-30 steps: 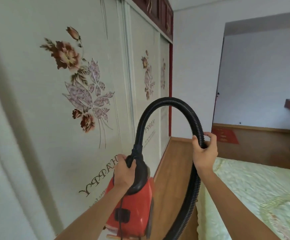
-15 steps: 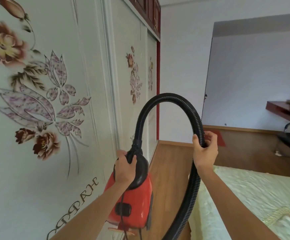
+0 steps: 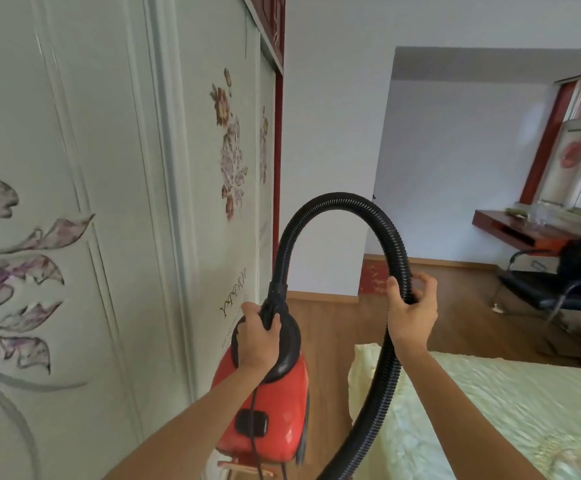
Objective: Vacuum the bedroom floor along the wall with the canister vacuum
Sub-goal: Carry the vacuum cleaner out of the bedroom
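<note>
Left hand [image 3: 257, 336] and right hand [image 3: 412, 313]: both bare. Wrists uncovered too. Left forearm [image 3: 192, 424] and right forearm [image 3: 472, 403]: bare along all the length that shows, down to the bottom edge. Fingertips [image 3: 420, 284] motion-blurred; nails not readable.

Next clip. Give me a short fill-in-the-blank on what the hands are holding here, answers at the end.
1. The left hand grips the top of the ____ canister vacuum.
2. The right hand holds the ribbed hose, whose colour is ____.
3. The wardrobe doors on the person's left are printed with ____.

Missing words: red; black; flowers.
</note>
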A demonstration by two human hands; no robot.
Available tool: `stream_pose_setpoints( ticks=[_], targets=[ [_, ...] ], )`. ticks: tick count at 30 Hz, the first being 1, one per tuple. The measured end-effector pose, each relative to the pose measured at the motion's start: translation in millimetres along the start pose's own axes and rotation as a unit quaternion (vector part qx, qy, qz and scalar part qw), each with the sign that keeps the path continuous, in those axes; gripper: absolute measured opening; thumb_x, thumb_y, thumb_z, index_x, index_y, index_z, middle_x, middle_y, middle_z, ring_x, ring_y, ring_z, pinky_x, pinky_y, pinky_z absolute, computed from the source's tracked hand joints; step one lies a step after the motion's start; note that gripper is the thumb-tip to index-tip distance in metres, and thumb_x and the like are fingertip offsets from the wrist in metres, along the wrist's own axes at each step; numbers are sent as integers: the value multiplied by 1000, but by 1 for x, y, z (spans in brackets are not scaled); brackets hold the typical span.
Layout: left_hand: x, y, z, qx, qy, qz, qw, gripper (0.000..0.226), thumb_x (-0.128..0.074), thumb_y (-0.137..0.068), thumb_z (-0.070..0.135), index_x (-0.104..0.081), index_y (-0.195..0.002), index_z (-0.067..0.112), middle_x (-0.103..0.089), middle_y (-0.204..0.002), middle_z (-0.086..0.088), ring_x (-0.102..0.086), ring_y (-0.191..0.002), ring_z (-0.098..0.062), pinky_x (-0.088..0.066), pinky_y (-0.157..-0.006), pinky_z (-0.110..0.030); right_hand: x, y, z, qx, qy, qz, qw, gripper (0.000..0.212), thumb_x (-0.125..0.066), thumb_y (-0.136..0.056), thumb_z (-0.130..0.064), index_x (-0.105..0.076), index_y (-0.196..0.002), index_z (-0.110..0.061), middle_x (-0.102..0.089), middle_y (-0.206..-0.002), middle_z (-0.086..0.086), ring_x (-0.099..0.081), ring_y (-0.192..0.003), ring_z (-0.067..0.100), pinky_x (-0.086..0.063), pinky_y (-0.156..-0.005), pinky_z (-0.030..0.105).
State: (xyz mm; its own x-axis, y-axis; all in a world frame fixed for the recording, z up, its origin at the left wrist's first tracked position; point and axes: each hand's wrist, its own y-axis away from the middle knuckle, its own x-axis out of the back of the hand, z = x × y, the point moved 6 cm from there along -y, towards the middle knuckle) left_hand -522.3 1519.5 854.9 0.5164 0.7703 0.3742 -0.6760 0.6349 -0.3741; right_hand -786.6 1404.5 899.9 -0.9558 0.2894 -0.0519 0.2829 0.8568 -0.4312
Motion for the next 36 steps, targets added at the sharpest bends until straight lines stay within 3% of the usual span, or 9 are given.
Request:
stream_pose_setpoints(
  ticks=[5,13,15,19,26,30,36],
  targets=[
    [-42,-61,-7,-16,19,-20,1000,22,-60,-96,15,-41,-103,4,-54,-74,2,-56,-67,-17,-38,-51,-13,-29,-43,19,-1,4,19,1000,30,-69,-92,-35,-51,-116,-34,-69,-86,4,-68,-74,27,-61,-73,46],
    [-128,-153,-25,-22,13,-39,999,23,-61,-96,17,-39,-99,10,-50,-68,8,-52,-59,-9,-37,-48,-15,-80,-123,77,-6,17,37,999,27,-68,-93,-33,-50,-113,-34,-67,-86,4,-66,-70,23,-60,-68,40],
    [-155,-179,-30,-18,14,-42,999,22,-61,-95,17,-40,-99,9,-50,-69,7,-54,-61,-13,-36,-49,-16,-97,-151,95,-5,14,37,999,26,-68,-93,-31,-50,-113,-34,-66,-83,2,-64,-67,20,-59,-66,38],
    [-212,-238,-31,-11,10,-48,999,22,-60,-96,18,-41,-100,9,-51,-71,7,-54,-66,-17,-37,-51,-18,-128,-216,129,-8,1,38,999,24,-68,-93,-27,-52,-111,-31,-64,-74,-4,-60,-57,4,-52,-59,24],
    [-286,-331,-20,-19,6,-34,999,23,-60,-96,20,-42,-103,7,-57,-79,-2,-57,-72,-22,-43,-58,-23,-175,-312,176,-20,-7,26,999,27,-68,-94,-27,-53,-117,-25,-65,-77,4,-57,-57,7,-45,-50,13],
    [-322,-378,-22,-16,15,-23,999,25,-61,-96,20,-43,-105,5,-58,-85,-7,-57,-75,-24,-49,-65,-31,-207,-356,198,-22,-7,16,1000,28,-68,-94,-29,-52,-117,-26,-68,-81,7,-59,-62,13,-47,-53,14],
    [-373,-443,-50,14,46,7,999,26,-61,-96,19,-45,-108,2,-57,-81,-4,-58,-74,-24,-44,-62,-27,-267,-411,241,-27,0,8,1000,25,-69,-93,-29,-51,-109,-35,-68,-81,9,-59,-64,17,-52,-58,29]
  ],
)
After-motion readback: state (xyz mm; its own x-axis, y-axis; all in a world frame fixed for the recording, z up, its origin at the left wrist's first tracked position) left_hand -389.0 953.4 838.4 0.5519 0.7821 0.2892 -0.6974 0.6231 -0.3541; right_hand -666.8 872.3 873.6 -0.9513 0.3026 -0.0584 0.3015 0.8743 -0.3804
